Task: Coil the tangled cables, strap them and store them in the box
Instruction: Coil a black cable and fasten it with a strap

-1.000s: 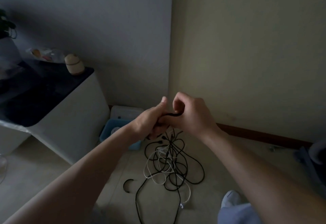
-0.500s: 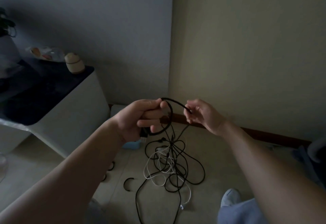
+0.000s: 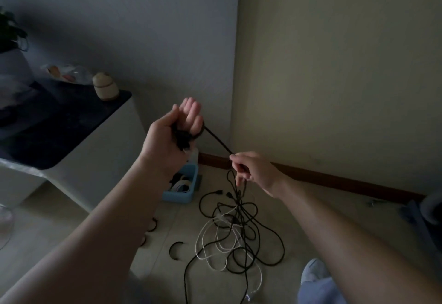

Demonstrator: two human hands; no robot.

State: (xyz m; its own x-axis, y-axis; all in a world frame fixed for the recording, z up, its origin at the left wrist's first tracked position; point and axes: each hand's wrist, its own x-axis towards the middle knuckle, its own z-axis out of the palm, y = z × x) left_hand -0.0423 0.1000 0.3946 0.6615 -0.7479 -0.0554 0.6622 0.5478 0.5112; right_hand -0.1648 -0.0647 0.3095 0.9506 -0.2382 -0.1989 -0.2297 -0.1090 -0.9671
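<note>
My left hand [image 3: 175, 129] is raised in front of the wall corner, fingers up, with a black cable [image 3: 218, 142] looped round it and the thumb pressing the small coil into the palm. My right hand [image 3: 251, 172] is lower and to the right and pinches the same cable, which runs taut between the hands. From there it drops into a tangle of black and white cables [image 3: 234, 236] on the floor. A blue box [image 3: 191, 192] with coiled cables inside stands by the cabinet.
A white cabinet with a dark top [image 3: 71, 136] stands at the left, a small jar [image 3: 105, 86] on it. Curved black straps [image 3: 174, 250] lie on the floor left of the tangle. A foot in a light sock [image 3: 315, 272] is at the lower right.
My left hand rose and turned fingers up with the cable loop round it. My right hand moved down and right, drawing the cable taut. The blue box came into view below the left hand.
</note>
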